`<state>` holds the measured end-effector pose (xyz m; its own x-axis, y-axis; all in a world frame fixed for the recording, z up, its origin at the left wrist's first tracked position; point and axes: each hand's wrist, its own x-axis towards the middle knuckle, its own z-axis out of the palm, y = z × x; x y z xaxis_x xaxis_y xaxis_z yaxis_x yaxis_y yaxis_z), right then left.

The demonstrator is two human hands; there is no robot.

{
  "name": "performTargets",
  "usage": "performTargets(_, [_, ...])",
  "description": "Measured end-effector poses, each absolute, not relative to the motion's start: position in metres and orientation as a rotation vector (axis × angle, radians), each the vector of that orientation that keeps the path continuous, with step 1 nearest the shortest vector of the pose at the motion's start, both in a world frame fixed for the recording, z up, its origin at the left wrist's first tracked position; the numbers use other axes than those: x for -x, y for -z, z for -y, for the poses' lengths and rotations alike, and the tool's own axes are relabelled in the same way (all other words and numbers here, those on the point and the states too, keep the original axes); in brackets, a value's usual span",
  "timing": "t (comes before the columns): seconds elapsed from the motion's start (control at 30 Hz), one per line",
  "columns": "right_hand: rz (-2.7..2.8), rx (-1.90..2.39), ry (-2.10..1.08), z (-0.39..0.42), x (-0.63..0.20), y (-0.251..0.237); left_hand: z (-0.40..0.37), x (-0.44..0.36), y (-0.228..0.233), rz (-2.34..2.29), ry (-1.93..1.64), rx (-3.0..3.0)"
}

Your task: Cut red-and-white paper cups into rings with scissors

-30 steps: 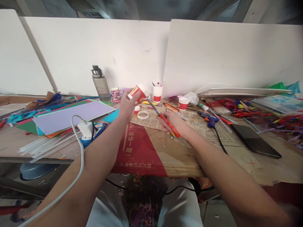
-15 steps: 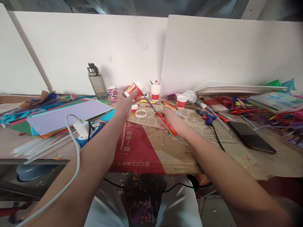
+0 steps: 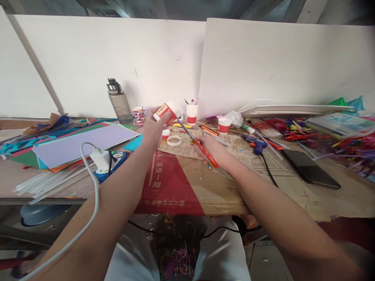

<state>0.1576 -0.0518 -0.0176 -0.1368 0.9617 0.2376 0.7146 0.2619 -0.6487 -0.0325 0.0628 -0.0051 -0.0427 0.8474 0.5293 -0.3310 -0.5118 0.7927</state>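
White boards back a cluttered craft table (image 3: 187, 195) covered with cardboard. The left hand (image 3: 154, 130) is clamped round a red paper cup (image 3: 167, 111), held tilted above the table, rim pointing up and right. The right hand (image 3: 211, 149) is closed on the orange handles of scissors (image 3: 195, 141), whose long axis runs up-left from that hand, so the blade tips meet the cup's rim just right of the left thumb. A white ring (image 3: 174, 140) lies below the cup, between both hands.
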Motion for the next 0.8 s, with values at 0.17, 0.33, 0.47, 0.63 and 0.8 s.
performTargets(0.17, [1.926,1.501,-0.499,0.050,-0.159,0.019,-0.064,0.032,0.006,-0.589,-1.690,-1.363])
performTargets(0.33, [1.954,1.478,-0.474,0.050,-0.160,0.020,-0.065,0.032,0.006,-0.603,-1.678,-1.366])
performTargets(0.47, [1.950,1.449,-0.456,0.052,-0.159,0.018,-0.065,0.032,0.006,-0.615,-1.679,-1.338])
performTargets(0.63, [2.007,1.447,-0.433,0.058,-0.160,0.008,-0.061,0.030,0.006,-0.580,-1.675,-1.261])
performTargets(0.8, [2.009,1.411,-0.451,0.060,-0.159,0.007,-0.062,0.034,0.006,-0.647,-1.642,-1.139])
